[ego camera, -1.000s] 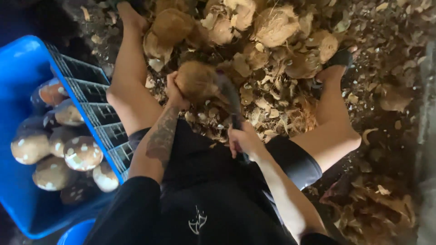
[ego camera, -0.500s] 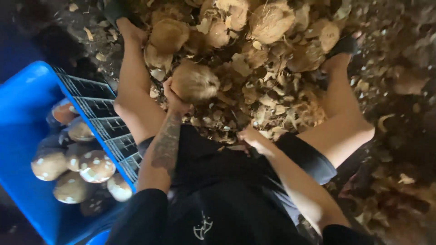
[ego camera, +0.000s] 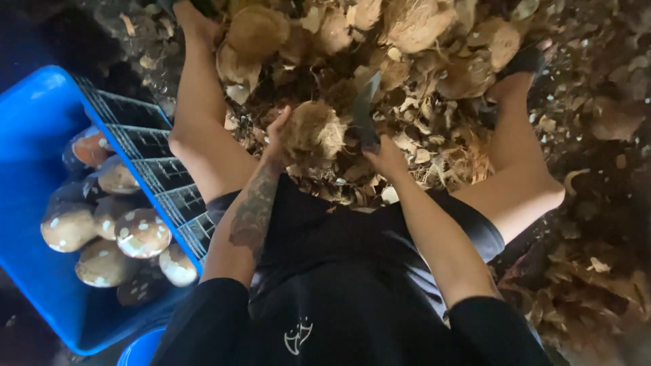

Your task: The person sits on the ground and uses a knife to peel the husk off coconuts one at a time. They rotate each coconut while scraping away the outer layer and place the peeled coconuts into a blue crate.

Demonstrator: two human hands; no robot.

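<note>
While the left hand [ego camera: 279, 139] grips the coconut [ego camera: 313, 129], the right hand's [ego camera: 388, 157] fingers clamp the knife [ego camera: 365, 112] at its three o'clock; a glancing blade may cut the holding fingers.

Dim, soft light from above; corners dark, slight motion blur.

The right hand [ego camera: 388, 157] has raised the knife [ego camera: 365, 112] beside the coconut [ego camera: 313, 129].

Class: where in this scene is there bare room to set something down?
Only the near end of the blue plastic crate, beside the peeled brown coconuts. The ground between both legs is crowded with pale coconut husk scraps.
</note>
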